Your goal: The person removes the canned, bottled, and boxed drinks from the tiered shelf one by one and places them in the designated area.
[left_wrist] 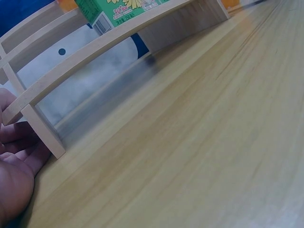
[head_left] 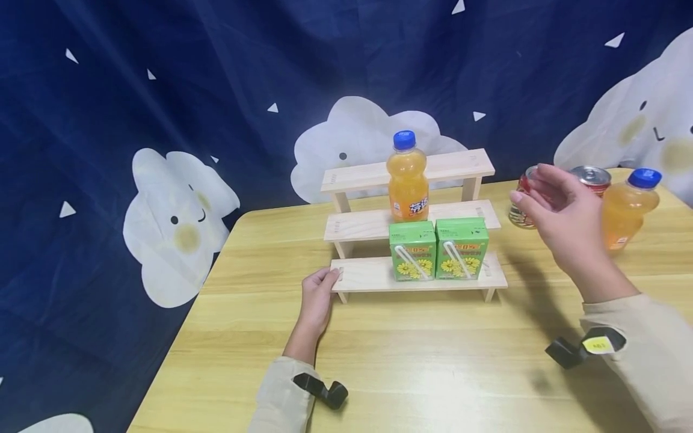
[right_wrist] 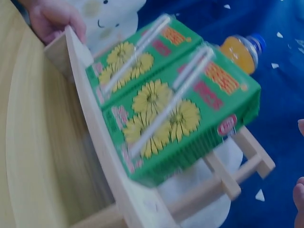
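A three-tier wooden display rack stands on the table. My left hand grips the left end of its lowest tier, thumb on top; in the left wrist view the fingers lie by the rack's leg. Two green drink cartons with straws stand side by side on that tier. On the middle tier is an orange soda bottle with a blue cap. My right hand hovers right of the rack, thumb and fingers apart, with nothing seen between them. Behind it is a red can, partly hidden.
A second red can and another orange soda bottle stand at the table's back right, partly behind my right hand. A dark blue curtain with white clouds hangs behind the wooden table.
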The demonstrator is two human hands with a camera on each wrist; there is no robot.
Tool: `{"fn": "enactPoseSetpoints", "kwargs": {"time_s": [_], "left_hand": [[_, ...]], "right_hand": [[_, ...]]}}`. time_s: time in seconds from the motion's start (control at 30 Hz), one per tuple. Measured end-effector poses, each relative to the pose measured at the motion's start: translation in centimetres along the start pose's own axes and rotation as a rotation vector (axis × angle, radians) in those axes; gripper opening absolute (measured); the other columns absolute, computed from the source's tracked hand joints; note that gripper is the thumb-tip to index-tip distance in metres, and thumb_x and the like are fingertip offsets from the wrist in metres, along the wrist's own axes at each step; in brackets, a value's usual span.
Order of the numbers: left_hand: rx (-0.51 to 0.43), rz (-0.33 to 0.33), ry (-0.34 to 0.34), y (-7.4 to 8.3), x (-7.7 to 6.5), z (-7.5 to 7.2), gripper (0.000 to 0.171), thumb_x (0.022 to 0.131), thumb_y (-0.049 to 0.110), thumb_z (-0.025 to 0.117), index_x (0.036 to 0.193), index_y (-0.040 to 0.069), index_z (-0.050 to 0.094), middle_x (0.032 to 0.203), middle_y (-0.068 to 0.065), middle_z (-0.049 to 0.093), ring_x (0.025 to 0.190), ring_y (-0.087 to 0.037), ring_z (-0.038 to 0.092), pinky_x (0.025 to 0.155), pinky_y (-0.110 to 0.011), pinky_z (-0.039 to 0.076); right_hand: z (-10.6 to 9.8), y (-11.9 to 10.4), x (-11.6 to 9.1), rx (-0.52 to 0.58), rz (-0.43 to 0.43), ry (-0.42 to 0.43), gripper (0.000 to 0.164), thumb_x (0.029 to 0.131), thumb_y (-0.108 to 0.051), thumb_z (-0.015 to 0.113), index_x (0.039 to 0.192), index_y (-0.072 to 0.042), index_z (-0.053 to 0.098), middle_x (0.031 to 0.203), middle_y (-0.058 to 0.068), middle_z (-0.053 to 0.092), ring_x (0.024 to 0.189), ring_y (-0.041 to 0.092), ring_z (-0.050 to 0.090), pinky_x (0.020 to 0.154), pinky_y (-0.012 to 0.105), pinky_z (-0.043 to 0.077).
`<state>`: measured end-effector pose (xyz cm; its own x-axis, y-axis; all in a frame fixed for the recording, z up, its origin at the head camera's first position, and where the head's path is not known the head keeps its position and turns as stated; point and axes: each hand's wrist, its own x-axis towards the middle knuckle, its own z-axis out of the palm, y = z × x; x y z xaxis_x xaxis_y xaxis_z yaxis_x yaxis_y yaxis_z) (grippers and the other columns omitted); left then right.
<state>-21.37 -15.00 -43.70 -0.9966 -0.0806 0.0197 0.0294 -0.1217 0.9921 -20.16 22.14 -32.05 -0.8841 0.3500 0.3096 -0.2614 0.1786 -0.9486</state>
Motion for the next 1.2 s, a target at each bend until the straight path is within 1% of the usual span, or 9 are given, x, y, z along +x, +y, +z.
{"fn": "enactPoseSetpoints", "kwargs": {"time_s": [0.17, 0.27, 0.4, 0.53, 0.7, 0.83, 0.9, 1.1, 1.2], "left_hand": [[0.006, -0.004, 0.000, 0.1, 0.0, 0.0, 0.030, 0.092, 0.007, 0.051, 0.107, -0.019, 0.058, 0.090, -0.009, 0.064, 0.079, -0.010, 0.062, 0.074, -0.020, 0.054], [0.005, -0.011, -0.002, 0.1, 0.0, 0.0, 0.030, 0.092, 0.006, 0.051, 0.107, -0.019, 0.058, 0.089, -0.008, 0.064, 0.079, -0.010, 0.062, 0.075, -0.020, 0.054], [-0.001, -0.017, 0.000, 0.1, 0.0, -0.1, 0.030, 0.092, 0.006, 0.051, 0.108, -0.019, 0.057, 0.088, -0.007, 0.063, 0.079, -0.009, 0.062, 0.075, -0.020, 0.054], [-0.006, -0.015, 0.000, 0.2, 0.0, -0.1, 0.031, 0.092, 0.006, 0.051, 0.108, -0.019, 0.057, 0.087, -0.005, 0.063, 0.078, -0.009, 0.062, 0.074, -0.020, 0.054], [-0.011, -0.017, 0.002, 0.2, 0.1, 0.0, 0.030, 0.092, 0.006, 0.051, 0.107, -0.020, 0.057, 0.084, -0.004, 0.063, 0.075, -0.008, 0.061, 0.073, -0.019, 0.054], [-0.014, -0.018, 0.000, 0.2, 0.1, 0.0, 0.029, 0.092, 0.006, 0.051, 0.106, -0.020, 0.057, 0.084, -0.004, 0.063, 0.076, -0.008, 0.062, 0.073, -0.020, 0.054], [-0.023, -0.020, 0.000, 0.3, 0.1, 0.0, 0.030, 0.092, 0.005, 0.051, 0.107, -0.020, 0.057, 0.085, -0.004, 0.063, 0.076, -0.009, 0.062, 0.073, -0.020, 0.055], [-0.030, -0.020, 0.001, 0.2, 0.1, 0.0, 0.030, 0.092, 0.005, 0.051, 0.107, -0.020, 0.057, 0.083, -0.003, 0.064, 0.074, -0.009, 0.062, 0.073, -0.020, 0.055], [-0.030, -0.023, 0.005, 0.2, 0.0, 0.0, 0.030, 0.092, 0.005, 0.052, 0.107, -0.020, 0.057, 0.083, -0.003, 0.064, 0.074, -0.009, 0.062, 0.072, -0.020, 0.055]], "right_hand": [[1.5, -0.9, 0.0, -0.120, -0.040, -0.037, 0.057, 0.081, -0.016, 0.073, 0.134, -0.011, 0.051, 0.121, -0.005, 0.057, 0.105, 0.001, 0.055, 0.087, 0.004, 0.044], [2.3, -1.5, 0.0, -0.136, -0.063, -0.059, 0.058, 0.082, -0.018, 0.073, 0.135, -0.011, 0.050, 0.126, -0.001, 0.056, 0.107, 0.001, 0.055, 0.088, 0.005, 0.044], [3.3, -2.3, 0.1, -0.126, -0.090, -0.081, 0.058, 0.082, -0.018, 0.073, 0.135, -0.009, 0.050, 0.129, 0.006, 0.056, 0.110, 0.005, 0.056, 0.089, 0.007, 0.045], [4.2, -3.1, 0.2, -0.113, -0.088, -0.115, 0.059, 0.082, -0.019, 0.073, 0.135, -0.009, 0.049, 0.132, 0.010, 0.054, 0.115, 0.011, 0.055, 0.090, 0.008, 0.044], [5.1, -3.8, 0.2, -0.142, -0.081, -0.166, 0.062, 0.083, -0.024, 0.072, 0.138, -0.010, 0.046, 0.135, 0.009, 0.051, 0.120, 0.016, 0.052, 0.093, 0.011, 0.043], [5.9, -4.2, 0.2, -0.161, -0.074, -0.201, 0.063, 0.084, -0.028, 0.070, 0.140, -0.015, 0.044, 0.137, 0.007, 0.050, 0.124, 0.016, 0.050, 0.097, 0.015, 0.042], [6.4, -4.4, 0.2, -0.163, -0.076, -0.213, 0.063, 0.084, -0.029, 0.070, 0.140, -0.015, 0.044, 0.138, 0.007, 0.050, 0.124, 0.017, 0.050, 0.098, 0.018, 0.043], [7.9, -4.8, 0.4, -0.133, -0.088, -0.244, 0.063, 0.083, -0.026, 0.072, 0.139, -0.011, 0.045, 0.137, 0.007, 0.050, 0.124, 0.018, 0.051, 0.100, 0.022, 0.043], [8.5, -5.1, 0.5, -0.125, -0.081, -0.262, 0.064, 0.083, -0.026, 0.072, 0.139, -0.010, 0.045, 0.137, 0.007, 0.049, 0.124, 0.020, 0.050, 0.100, 0.023, 0.043]]}}
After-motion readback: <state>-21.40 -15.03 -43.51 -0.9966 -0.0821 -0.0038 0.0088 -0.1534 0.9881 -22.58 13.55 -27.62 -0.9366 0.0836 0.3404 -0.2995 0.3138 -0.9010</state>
